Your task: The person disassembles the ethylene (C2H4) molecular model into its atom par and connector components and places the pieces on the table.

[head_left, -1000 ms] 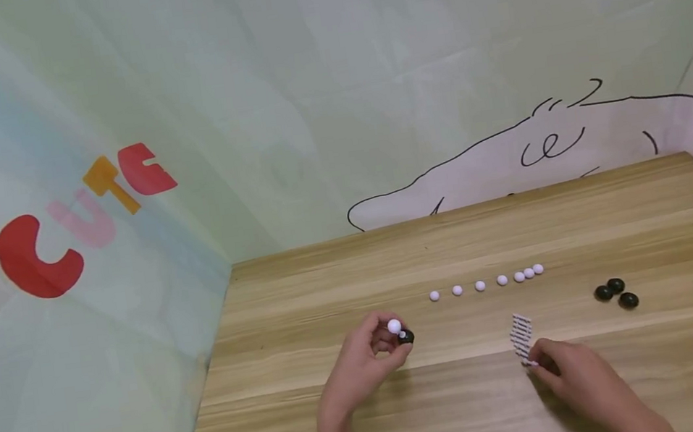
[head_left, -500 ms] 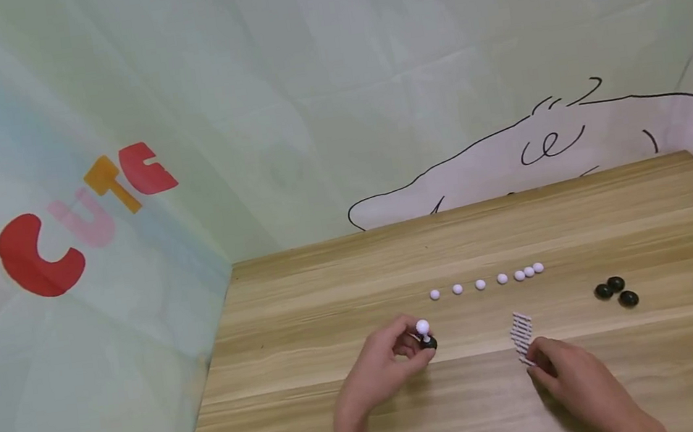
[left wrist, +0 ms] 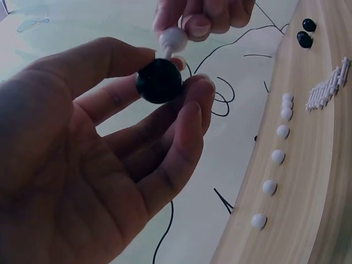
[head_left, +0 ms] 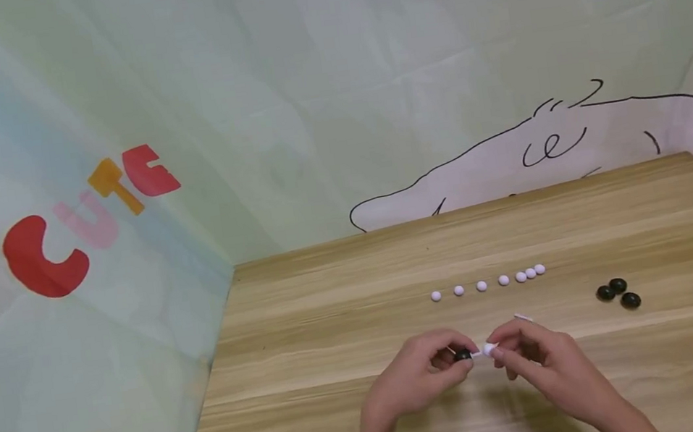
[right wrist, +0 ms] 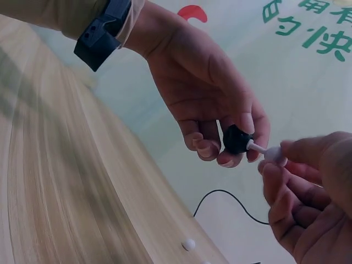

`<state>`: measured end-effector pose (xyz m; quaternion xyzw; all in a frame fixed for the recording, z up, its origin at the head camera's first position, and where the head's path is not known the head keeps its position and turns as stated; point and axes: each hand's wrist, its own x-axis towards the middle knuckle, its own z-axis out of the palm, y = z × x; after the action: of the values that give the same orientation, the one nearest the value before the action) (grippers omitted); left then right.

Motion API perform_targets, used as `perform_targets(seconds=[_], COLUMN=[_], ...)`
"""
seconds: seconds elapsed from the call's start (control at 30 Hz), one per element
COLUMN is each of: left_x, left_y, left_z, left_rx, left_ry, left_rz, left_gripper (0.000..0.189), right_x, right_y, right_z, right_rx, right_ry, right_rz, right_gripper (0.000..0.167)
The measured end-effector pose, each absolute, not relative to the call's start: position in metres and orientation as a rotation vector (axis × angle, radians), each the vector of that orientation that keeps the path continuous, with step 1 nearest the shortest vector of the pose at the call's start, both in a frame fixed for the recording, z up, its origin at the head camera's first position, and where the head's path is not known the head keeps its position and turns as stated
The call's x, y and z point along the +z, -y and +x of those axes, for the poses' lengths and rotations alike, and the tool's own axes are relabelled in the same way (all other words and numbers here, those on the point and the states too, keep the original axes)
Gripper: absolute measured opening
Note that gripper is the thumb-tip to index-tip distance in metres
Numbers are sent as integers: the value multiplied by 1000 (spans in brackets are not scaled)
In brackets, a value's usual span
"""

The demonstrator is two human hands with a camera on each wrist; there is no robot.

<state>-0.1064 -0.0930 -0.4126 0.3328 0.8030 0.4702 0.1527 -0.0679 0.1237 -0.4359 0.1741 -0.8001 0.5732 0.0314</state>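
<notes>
My left hand (head_left: 410,377) pinches a black ball (left wrist: 159,81) between thumb and fingers. A short white stick (right wrist: 257,147) runs from that ball to a white ball (right wrist: 276,156), which the thumb and fingertips of my right hand (head_left: 553,367) grip. Both hands are raised over the wooden table, nearly meeting in the head view. Beyond them lies a row of several small white balls (head_left: 481,286). White sticks (left wrist: 328,88) lie side by side on the table in the left wrist view; in the head view my right hand hides most of them.
Three loose black balls (head_left: 618,285) sit close together on the right of the wooden table (head_left: 306,309). Behind the table hangs a printed cloth backdrop (head_left: 370,96) with a line drawing and coloured letters.
My left hand has moved right with the joined balls, which have turned from upright to sideways. My right hand has left the sticks, moved up and left, and taken hold of the white ball.
</notes>
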Motion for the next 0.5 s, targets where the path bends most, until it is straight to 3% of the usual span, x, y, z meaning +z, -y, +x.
perform_targets(seconds=[0.5], left_x=[-412], left_y=[95], left_z=[-111], left_rx=[1172], left_ry=[-2348], left_rz=[967], left_gripper=[4], right_x=[-438], right_y=[-118], right_z=[-76], right_rx=[1639], right_ry=[2527], right_rz=[734], right_gripper=[11])
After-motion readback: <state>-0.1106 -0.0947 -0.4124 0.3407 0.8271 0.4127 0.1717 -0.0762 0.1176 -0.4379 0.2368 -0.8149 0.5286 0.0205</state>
